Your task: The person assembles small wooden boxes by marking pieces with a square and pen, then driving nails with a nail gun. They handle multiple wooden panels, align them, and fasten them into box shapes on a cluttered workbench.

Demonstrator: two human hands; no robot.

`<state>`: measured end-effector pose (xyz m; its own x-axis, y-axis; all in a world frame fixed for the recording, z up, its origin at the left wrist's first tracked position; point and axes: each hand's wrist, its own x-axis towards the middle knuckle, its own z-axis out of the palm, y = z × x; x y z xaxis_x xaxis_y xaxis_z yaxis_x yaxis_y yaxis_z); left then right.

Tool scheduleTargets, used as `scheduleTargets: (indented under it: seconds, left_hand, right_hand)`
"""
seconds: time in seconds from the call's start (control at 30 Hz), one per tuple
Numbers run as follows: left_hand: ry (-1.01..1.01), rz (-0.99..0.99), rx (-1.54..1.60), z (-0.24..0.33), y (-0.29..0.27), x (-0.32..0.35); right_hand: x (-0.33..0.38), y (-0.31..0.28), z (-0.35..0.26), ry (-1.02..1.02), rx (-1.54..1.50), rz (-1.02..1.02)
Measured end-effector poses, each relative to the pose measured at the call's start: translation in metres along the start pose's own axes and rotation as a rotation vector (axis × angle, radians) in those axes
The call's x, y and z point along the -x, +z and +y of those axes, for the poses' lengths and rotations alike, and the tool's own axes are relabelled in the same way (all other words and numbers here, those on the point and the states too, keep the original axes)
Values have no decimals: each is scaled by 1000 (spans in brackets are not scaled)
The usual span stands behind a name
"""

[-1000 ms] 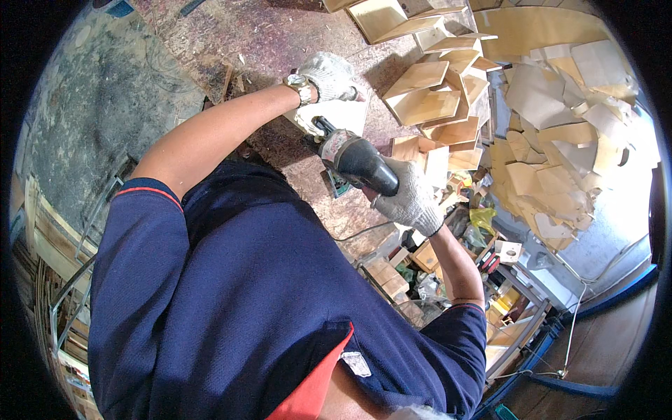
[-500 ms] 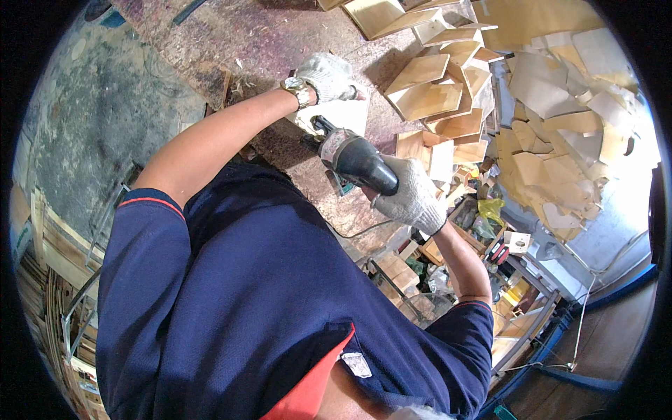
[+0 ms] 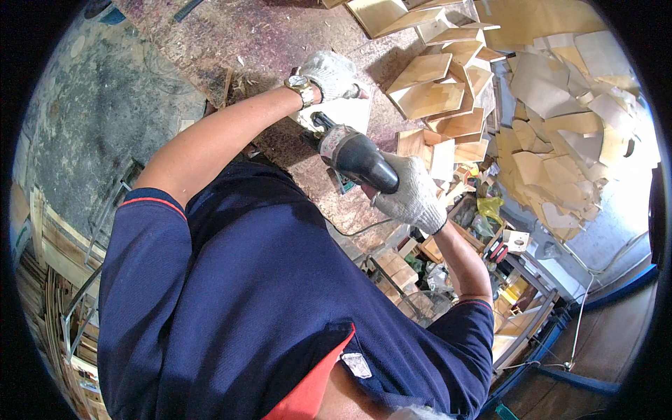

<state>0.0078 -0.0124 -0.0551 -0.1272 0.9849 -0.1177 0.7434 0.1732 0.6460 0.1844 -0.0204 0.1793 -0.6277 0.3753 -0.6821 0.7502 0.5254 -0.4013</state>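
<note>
A black power tool [image 3: 360, 161] slants over a pale board [image 3: 351, 115].

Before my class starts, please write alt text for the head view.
A gloved right hand grips a black power tool at a pale board, which the gloved left hand touches. Wooden assemblies stand on the workbench, to the right.

I see glossy plastic on the tool [image 3: 360, 164], 1 o'clock; matt knit cloth gloves [image 3: 411, 196]; shiny metal watch [image 3: 299, 84], 11. Bench [image 3: 318, 31], 12: rough, stained. Panels [image 3: 430, 103], 1: smooth wood. Shirt [image 3: 259, 294], 7: matt cloth.
</note>
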Motion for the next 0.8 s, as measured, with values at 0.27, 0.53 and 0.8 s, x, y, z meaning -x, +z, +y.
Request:
scheduleTargets:
  seconds: [0.27, 0.53, 0.8]
  left_hand:
    - [39, 76, -13, -4, 10, -1]
    - [21, -170, -39, 0, -1, -15]
    - [6, -183, -11, 4, -7, -14]
  right_hand:
    - [-1, 1, 0, -8, 23, 0]
    - [-6, 3, 1, -19, 8, -5]
    - [-8, -1, -4, -18, 12, -13]
